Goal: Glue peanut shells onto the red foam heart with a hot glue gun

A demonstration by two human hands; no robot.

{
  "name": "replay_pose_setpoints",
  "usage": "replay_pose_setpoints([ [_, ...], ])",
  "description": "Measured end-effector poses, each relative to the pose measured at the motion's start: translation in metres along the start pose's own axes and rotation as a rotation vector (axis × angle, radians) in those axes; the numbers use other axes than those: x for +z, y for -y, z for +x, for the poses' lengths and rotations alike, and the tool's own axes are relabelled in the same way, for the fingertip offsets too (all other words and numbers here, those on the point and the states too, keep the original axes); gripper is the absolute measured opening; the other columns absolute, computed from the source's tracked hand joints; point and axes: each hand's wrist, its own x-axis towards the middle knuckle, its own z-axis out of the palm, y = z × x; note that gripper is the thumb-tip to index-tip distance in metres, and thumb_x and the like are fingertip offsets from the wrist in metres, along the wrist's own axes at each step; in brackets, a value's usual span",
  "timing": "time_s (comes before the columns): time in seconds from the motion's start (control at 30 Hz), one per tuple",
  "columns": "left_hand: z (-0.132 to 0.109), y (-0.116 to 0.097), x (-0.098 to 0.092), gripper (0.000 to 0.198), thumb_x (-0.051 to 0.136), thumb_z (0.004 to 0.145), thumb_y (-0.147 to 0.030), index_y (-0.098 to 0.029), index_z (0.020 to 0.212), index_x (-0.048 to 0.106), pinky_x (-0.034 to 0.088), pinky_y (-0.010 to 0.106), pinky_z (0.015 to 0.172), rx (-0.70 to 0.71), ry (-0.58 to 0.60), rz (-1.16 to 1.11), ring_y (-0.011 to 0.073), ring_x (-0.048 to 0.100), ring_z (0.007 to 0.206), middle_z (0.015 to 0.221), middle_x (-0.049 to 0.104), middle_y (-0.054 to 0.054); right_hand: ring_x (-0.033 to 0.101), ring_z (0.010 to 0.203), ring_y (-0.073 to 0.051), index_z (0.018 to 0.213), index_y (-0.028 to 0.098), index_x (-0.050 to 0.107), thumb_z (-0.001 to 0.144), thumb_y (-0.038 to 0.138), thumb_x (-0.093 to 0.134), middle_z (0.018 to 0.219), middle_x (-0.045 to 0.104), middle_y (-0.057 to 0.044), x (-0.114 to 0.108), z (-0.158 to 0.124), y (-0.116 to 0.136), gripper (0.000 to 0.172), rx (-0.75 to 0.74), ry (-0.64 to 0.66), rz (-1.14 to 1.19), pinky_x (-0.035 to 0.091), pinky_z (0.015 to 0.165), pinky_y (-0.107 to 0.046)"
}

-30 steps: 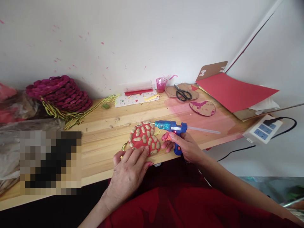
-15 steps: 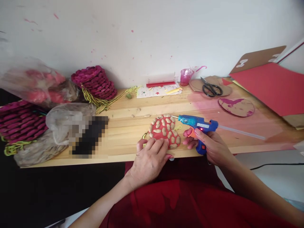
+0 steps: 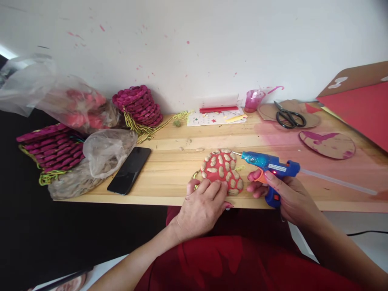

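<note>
My right hand (image 3: 287, 194) is closed round the handle of a blue hot glue gun (image 3: 266, 165), with fingers by its orange trigger. A small red light glows on the gun, and a clear glue stick (image 3: 339, 181) sticks out of its back. The metal nozzle is at the upper right edge of a red, apparently heart-shaped piece (image 3: 214, 176) studded with several peanuts (image 3: 221, 172). My left hand (image 3: 201, 208) grips the near edge of this piece, fingers on top and thumb low at the table edge. The hand hides the piece's lower part.
Left on the wooden table (image 3: 169, 161) lie a black phone (image 3: 129, 170), plastic bags (image 3: 106, 151) and magenta woven pieces (image 3: 138, 107). Behind are loose peanuts (image 3: 199, 149), a printed sheet (image 3: 215, 119) and a pink cup (image 3: 254, 101). Scissors (image 3: 289, 119), a cardboard heart (image 3: 327, 145) and red board (image 3: 360, 109) are right.
The view has turned a little left, so everything sits farther right in the picture. Both hands, the glue gun and the peanut-covered piece keep nearly the same places relative to each other.
</note>
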Motion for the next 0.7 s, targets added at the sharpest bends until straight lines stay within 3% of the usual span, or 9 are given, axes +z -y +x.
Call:
replay_pose_setpoints([
  [0.7,0.002,0.0023,-0.0003,0.039,0.047,0.104,-0.043,-0.016,0.13,0.058,0.033,0.042,0.088,-0.002,0.016,-0.017,0.0228,0.06,0.102,0.119,0.071,0.007,0.071,0.063,-0.017,0.084,0.023,0.077,0.082,0.054,0.076,0.076,0.078,-0.007,-0.0064,0.0025,-0.0061,0.031,-0.005,0.012,-0.024,0.056,0.058,-0.023],
])
